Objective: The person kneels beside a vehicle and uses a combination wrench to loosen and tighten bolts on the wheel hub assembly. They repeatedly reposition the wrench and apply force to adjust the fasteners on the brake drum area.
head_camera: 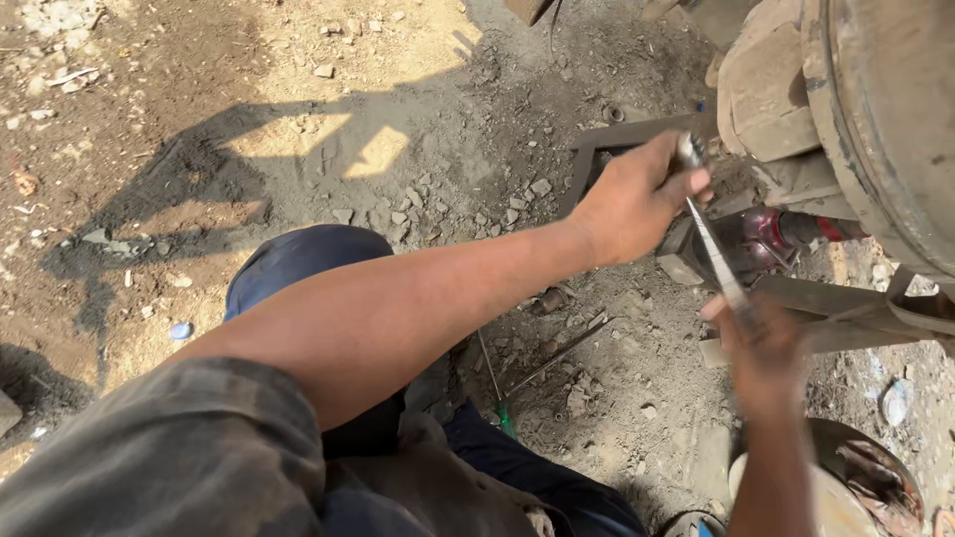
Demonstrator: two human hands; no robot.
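My knee sits over the dirt, a rod lying beside it. My left hand is clenched round the top of a flat metal bar. The bar slants down to my right hand, which grips its lower end, blurred. Both sit just beside the rusty wheel drum.

Hard sunlight floods the dirt ground, bleaching its pale patches. A sharp dark shadow falls left of the left hand. The right hand is motion-blurred; the rest is crisp.
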